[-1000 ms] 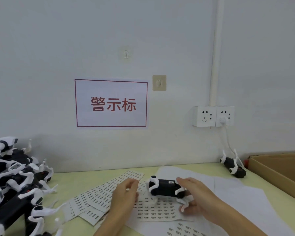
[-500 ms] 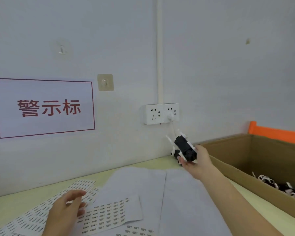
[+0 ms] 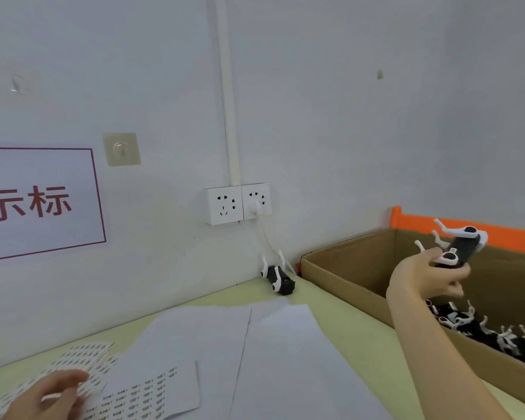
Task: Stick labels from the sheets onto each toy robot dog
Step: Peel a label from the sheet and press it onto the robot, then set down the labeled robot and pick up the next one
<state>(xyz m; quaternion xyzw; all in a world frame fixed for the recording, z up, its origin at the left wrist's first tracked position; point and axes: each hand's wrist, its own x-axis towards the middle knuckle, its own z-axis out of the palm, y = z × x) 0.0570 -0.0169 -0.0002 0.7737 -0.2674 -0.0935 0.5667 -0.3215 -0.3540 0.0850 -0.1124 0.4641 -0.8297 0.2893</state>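
Over the open cardboard box (image 3: 346, 268) at the right edge of the table (image 3: 355, 338), my right hand (image 3: 422, 277) grasps a toy robot dog (image 3: 459, 248) by its black body, white legs sticking up and out. Below it, on the box floor, lies a heap of other dogs (image 3: 491, 331). My left hand (image 3: 47, 395) lies on the label sheets (image 3: 134, 392) at the near left of the table; it is blurred, and I cannot tell whether the fingers pinch anything or just rest there.

What could go wrong, as I judge it: the thin legs may snag on the heap, or on the box's near wall if I let go too low or too close to it. A drop from this height could bounce the dog out or knock a fresh label loose. My eyes are on the box, so the left hand works unseen and could crease or drag a sheet.

For room, the box mouth is wide, with its far wall against an orange rail (image 3: 467, 228). Blank sheets (image 3: 285, 359) cover the middle of the table, which has no obstacles. One stray dog (image 3: 278, 277) lies at the back edge, below the wall sockets (image 3: 237, 203), just beside the box's left corner and well apart from both hands.
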